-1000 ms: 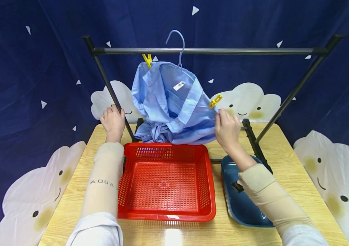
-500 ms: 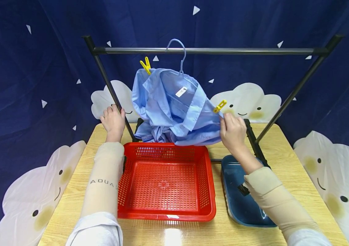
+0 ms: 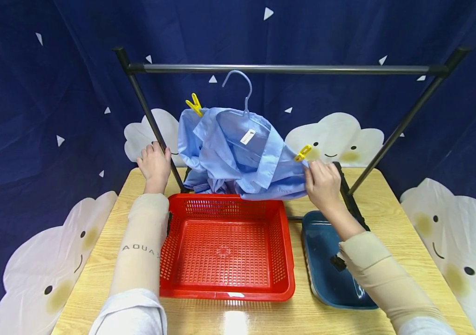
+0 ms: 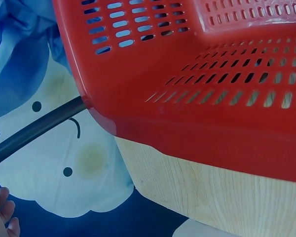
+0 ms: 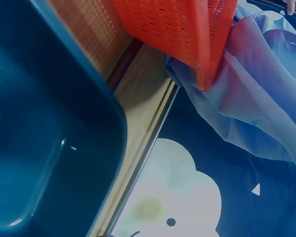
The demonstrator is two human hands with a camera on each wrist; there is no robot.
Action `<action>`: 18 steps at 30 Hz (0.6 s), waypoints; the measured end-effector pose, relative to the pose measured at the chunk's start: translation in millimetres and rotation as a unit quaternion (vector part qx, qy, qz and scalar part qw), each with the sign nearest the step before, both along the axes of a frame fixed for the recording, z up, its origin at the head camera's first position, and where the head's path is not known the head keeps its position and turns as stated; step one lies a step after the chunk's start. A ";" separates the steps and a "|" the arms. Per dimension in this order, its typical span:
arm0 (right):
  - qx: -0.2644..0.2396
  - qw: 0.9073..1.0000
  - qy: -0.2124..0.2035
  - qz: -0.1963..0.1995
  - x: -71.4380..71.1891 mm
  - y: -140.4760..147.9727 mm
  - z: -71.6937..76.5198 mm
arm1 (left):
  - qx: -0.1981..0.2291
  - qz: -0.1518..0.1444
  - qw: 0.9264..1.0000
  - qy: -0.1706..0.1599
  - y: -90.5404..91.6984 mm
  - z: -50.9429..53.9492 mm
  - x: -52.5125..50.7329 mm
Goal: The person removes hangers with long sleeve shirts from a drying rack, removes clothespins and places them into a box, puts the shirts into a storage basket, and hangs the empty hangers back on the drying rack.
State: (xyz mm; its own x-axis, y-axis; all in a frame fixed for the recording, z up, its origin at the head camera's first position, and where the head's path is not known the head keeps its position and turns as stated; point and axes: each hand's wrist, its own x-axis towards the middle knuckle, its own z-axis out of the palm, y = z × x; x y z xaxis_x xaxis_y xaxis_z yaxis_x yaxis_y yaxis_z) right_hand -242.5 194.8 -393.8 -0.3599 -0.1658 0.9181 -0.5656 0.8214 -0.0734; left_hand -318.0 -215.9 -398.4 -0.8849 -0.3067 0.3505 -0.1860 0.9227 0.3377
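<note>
A light-blue shirt (image 3: 238, 153) is on a blue hanger (image 3: 249, 88), whose hook shows just below the rack's bar (image 3: 347, 69). Yellow clips (image 3: 195, 104) (image 3: 303, 152) sit at both shoulders. My right hand (image 3: 323, 184) pinches the shirt's edge below the right clip. At the rack's left post (image 3: 143, 100) is my left hand (image 3: 154, 165), fingers bent around it. The left wrist view has its fingertips (image 4: 7, 212) at the lower left edge. Shirt folds (image 5: 256, 94) hang beside the basket in the right wrist view, where the right hand is out of sight.
A red perforated basket (image 3: 223, 295) stands at the table's middle, in front of the shirt. Right of it, a dark-blue tub (image 3: 338, 291) lies partly under my right forearm. The rack's right post (image 3: 405, 118) slants down behind. A dark-blue curtain (image 3: 326, 28) hangs at the back.
The hanger, shirt and both clips have come down from the bar's height. My right hand has moved right and slightly down, still pinching the cloth. My left hand has stayed in place.
</note>
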 end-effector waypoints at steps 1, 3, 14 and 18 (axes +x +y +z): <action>0.002 1.000 0.002 0.001 0.2 1.2 -1.0 | -0.001 0.000 1.000 0.001 0.0 0.0 -0.1; 0.008 1.000 0.006 0.003 0.5 3.6 -3.4 | -0.002 0.000 1.000 0.002 -0.1 0.0 0.0; 0.023 0.999 0.017 0.027 0.3 14.9 -16.9 | -0.002 -0.002 1.000 0.003 -1.3 -0.5 -0.4; 0.022 0.999 0.028 0.038 0.0 17.1 -20.1 | -0.002 -0.004 1.000 0.003 -1.2 -0.4 0.3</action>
